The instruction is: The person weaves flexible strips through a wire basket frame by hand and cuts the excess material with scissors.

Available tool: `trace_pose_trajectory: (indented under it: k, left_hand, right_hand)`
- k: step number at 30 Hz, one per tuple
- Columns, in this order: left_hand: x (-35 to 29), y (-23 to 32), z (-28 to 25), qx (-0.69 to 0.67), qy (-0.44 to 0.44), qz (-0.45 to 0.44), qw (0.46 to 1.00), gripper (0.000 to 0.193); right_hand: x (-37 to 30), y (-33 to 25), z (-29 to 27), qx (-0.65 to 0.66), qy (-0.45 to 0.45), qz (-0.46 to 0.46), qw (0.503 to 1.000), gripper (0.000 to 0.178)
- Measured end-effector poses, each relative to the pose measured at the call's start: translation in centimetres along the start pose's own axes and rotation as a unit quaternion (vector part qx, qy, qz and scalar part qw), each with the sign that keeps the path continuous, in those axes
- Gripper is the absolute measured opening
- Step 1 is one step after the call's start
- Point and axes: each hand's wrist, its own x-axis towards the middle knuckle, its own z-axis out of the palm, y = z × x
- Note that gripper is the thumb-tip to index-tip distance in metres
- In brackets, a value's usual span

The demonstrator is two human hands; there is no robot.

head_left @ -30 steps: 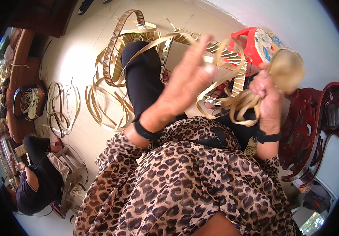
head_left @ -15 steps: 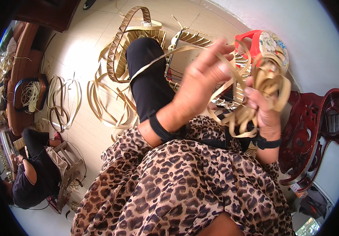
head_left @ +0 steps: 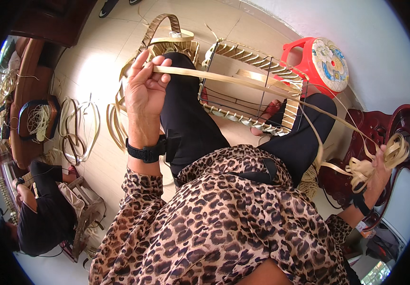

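My left hand (head_left: pixel 144 92) is raised over my left knee, its fingers closed on the end of a flat tan weaving strip (head_left: pixel 224 77). That strip runs taut across to the far right. There my right hand (head_left: pixel 380 175) grips a looped bundle of the same strips (head_left: pixel 395 151), with loose loops hanging below the fingers. Between my legs, under the strip, stands a rectangular dark wire basket frame (head_left: pixel 262 85). Its top edges are wrapped in tan strip, while the sides are bare wire.
A finished-looking basket with a tall handle (head_left: pixel 162 23) stands beyond my left knee, among loose strips (head_left: pixel 114 126). At the right are a red stool (head_left: pixel 329 64) with a flowered top and dark red carved furniture (head_left: pixel 331 183). Another person (head_left: pixel 48 209) sits at lower left.
My hands have moved wide apart, the left toward the left and the right far out to the right with the bundle. The strip is now stretched between them, uncovering the wire frame.
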Motion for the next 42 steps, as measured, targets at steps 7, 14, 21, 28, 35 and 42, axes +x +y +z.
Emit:
trace_pose_trajectory:
  k: [7,14,21,28,35,42]
  left_hand:
    - [0.8,1.5,-3.6,-0.033,-0.008,0.038,0.999,0.026]
    - [-0.8,-0.5,0.6,0.176,0.014,0.046,0.983,0.016]
    - [-3.7,-6.0,4.6,0.339,-0.136,-0.101,0.925,0.017]
    - [-6.2,-9.7,11.0,0.472,-0.452,0.100,0.750,0.044]
    - [-5.1,-9.8,11.0,0.531,-0.532,0.087,0.654,0.018]
    - [-2.0,-1.0,9.4,0.580,-0.423,-0.078,0.692,0.007]
  right_hand:
    - [2.0,3.0,-10.3,-0.314,0.285,0.092,0.901,0.036]
    - [2.0,6.3,-10.9,-0.295,0.300,0.095,0.902,0.031]
    - [-0.4,1.7,2.6,-0.049,0.083,0.108,0.990,0.020]
    - [-7.0,-5.4,14.7,0.079,-0.250,0.091,0.961,0.022]
    - [-6.1,-5.0,10.8,0.424,-0.298,0.299,0.802,0.032]
    - [-2.2,-2.4,-4.1,-0.023,0.099,0.009,0.995,0.026]
